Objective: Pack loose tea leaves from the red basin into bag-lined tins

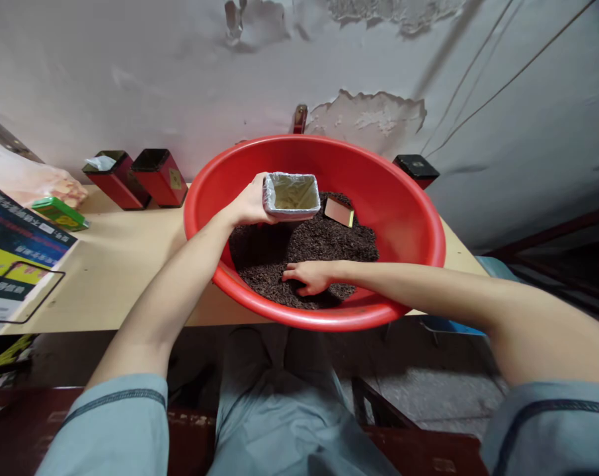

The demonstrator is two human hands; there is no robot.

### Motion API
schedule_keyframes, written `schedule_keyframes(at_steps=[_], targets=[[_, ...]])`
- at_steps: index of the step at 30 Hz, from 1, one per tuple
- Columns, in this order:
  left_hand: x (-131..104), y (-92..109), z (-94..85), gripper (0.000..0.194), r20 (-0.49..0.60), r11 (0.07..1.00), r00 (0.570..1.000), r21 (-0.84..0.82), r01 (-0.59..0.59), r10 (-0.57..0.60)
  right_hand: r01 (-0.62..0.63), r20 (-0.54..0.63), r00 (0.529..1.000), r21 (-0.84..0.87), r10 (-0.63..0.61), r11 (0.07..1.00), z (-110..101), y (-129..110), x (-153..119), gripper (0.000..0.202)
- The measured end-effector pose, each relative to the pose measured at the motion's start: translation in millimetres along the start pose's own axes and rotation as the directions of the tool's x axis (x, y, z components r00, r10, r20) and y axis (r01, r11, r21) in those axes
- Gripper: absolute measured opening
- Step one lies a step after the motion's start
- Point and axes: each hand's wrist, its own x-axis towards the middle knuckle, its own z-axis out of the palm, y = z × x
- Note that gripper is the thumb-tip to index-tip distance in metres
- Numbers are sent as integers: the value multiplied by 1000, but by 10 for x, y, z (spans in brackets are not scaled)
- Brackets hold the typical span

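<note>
1. Red plastic walls of the wide basin (pixel 403 215) enclosed both hands and a bed of dark loose material (pixel 319 241); the basin sat on a pale tabletop (pixel 131 258).

2. The lined container (pixel 292 196) was held up over the basin's far-left part, above the dark material, with its rectangular mouth tilted towards the wearer. That mouth's long axis ran left to right across the view, and the inside that showed held none of the dark material.

3. The left hand (pixel 252 202) gripped the container from its left end, the fingers partly hidden behind and beneath it.

4. The right hand (pixel 313 275) was lower and nearer the wearer, its fingers parted from the thumb and their tips touching the dark material; whether any bits were pinched between them could not be told.

5. From the right hand, the container lay almost straight beyond and higher, apart from it. The right fingers pointed leftward, roughly parallel with the mouth's long side, rather than at the opening.

6. The left hand was nearer the container, being in contact with it; a small pale rectangular piece (pixel 339 211) lay on the dark material just beyond its right end.
</note>
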Motion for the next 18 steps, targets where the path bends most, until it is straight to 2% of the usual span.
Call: schedule_keyframes(at_steps=[5,9,15,18], targets=[[-31,-3,-30,74,-17,998,998,5,63,-63,54,-55,997,-13,-55,998,-98,15,23,54],[-24,13,-51,77,-27,997,996,21,80,-79,67,-168,984,16,-64,998,-340,101,-66,39],[25,-10,-35,76,35,997,998,-46,61,-59,61,-432,902,117,-4,991,-981,45,-630,28],[26,11,9,79,73,994,994,-69,88,-83,-41,-478,871,169,118,985,-1359,51,-880,30]])
